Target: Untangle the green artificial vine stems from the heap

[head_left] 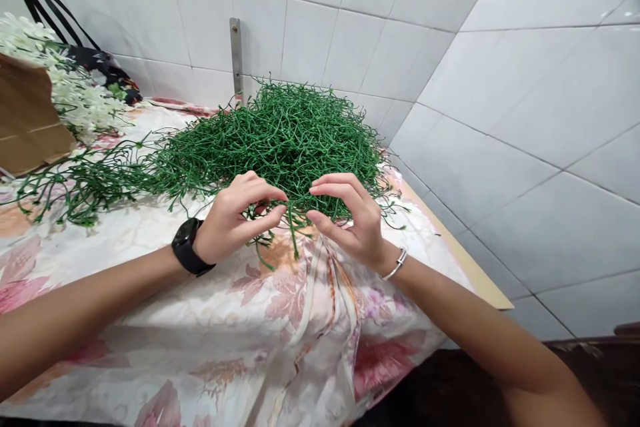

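A big tangled heap of thin green artificial stems point(300, 140) lies on the cloth in front of me. At its near edge, my left hand point(233, 210) has thumb and index fingertip drawn close together on a short green plastic stem point(293, 233), which hangs down from them. My right hand point(353, 217) is just to the right of that stem, thumb and fingers apart and curved, holding nothing. Some loose stems show below and behind my left fingers.
Floral cloth point(200, 320) covers the table and bunches near the middle. White artificial flowers point(90, 93) and a brown cardboard piece point(30, 113) are at the left, beside a dark bag point(105, 67). Tiled walls point(350, 13) stand behind and right; a metal bracket point(236, 57) is fixed behind.
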The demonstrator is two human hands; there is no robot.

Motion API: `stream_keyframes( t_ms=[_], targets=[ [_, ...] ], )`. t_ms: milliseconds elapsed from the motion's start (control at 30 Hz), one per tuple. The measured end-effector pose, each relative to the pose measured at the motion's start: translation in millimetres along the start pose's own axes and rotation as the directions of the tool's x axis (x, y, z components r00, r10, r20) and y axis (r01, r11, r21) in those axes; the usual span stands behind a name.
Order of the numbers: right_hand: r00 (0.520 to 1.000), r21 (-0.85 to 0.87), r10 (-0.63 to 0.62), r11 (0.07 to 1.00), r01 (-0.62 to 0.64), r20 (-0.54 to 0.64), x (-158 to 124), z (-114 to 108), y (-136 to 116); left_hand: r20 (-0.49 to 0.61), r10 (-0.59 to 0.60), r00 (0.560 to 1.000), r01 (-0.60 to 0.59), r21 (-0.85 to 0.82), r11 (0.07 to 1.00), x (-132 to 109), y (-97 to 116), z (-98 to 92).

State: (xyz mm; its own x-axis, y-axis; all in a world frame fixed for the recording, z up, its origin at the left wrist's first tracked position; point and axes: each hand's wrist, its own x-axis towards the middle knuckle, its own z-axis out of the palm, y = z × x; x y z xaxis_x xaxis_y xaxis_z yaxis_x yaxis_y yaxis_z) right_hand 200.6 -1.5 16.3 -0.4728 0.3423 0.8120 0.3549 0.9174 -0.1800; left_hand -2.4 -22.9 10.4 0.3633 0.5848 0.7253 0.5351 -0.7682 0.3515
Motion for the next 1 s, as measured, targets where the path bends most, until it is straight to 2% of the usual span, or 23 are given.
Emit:
stream_keyframes(
  t_ms=[133,233,300,500,733,1000],
  targets=[
    [0.995,-0.080,-0.063,0.994,0.069,0.075,1.5,1.5,-0.9,0.040,0.107,0.993,-0.112,0.130,0.985,-2.5,5.1,1.2],
    [0.984,-0.071,-0.086,0.993,0.098,0.154,0.5,4.6,-1.0,0.050,0.158,0.986,-0.164,0.173,0.971,-3.3,7.0,2.4],
    [0.982,-0.053,-0.102,0.992,0.111,0.158,-0.6,6.2,-1.6,0.048,0.183,0.982,-0.189,0.187,0.964,-3.3,7.0,3.0],
    [0.991,-0.057,-0.112,0.992,0.116,0.067,-1.9,4.5,-4.5,0.050,0.146,0.988,-0.153,0.184,0.971,-2.9,5.6,3.9],
    [0.982,-0.095,-0.072,0.991,0.089,0.174,-2.1,3.6,-0.5,0.048,0.172,0.984,-0.178,0.189,0.966,-4.4,5.2,5.6],
    [0.966,-0.101,-0.089,0.988,0.117,0.244,-0.6,2.6,-3.1,0.115,0.148,0.982,-0.166,0.169,0.971,-6.1,1.2,6.2]
  ],
)
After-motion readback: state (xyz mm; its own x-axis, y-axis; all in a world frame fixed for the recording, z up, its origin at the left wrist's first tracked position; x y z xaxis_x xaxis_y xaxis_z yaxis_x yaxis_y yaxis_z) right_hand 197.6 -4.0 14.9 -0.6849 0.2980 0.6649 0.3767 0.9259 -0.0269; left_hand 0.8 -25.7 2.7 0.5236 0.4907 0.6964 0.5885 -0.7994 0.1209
